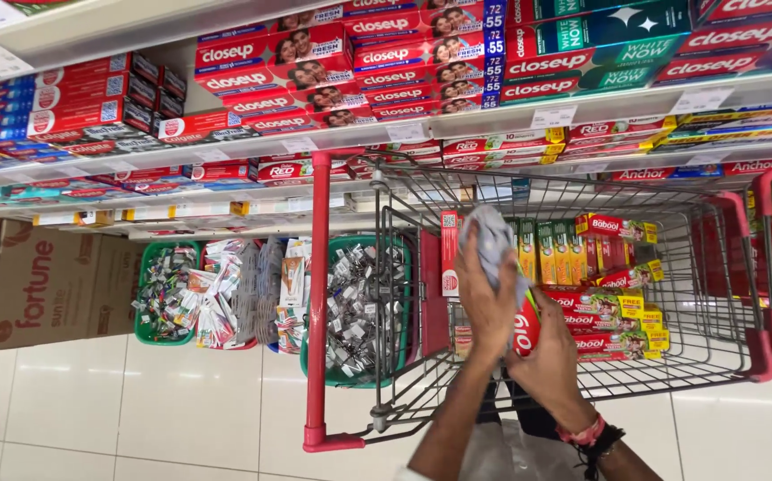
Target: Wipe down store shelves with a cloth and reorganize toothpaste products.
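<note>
Left hand (486, 298): fingers curled shut around a crumpled grey-white cloth (491, 239), soft and creased, which bunches above the knuckles and trails down to the box. Right hand (551, 352): fingers wrapped around the lower part of a red box (526, 325), a slim glossy carton with white lettering; bracelets, red and dark, circle the wrist. The two hands touch, the cloth pressed against the upper end of the box. Most of the box is hidden by hands and cloth; its long axis appears to run near upright, tilted slightly, one end toward the cloth, the other into the right palm. Which end is the opening flap cannot be told.

Both hands are held over the near side of a wire cart (711, 294), a grid of thin grey metal rods with a red tubular frame (319, 294) and red plastic corners. Inside the cart, rectangular cartons (604, 307) in red, yellow and green are stacked flat, long axes running left to right; others stand on end behind them.

Beside the cart on the pale tiled floor, green baskets (146, 334) hold small wrapped sachets and packets. A brown cardboard case (39, 285) stands at far left. Above, white shelves (457, 125) carry rows of long red, blue and green cartons lying flat.
</note>
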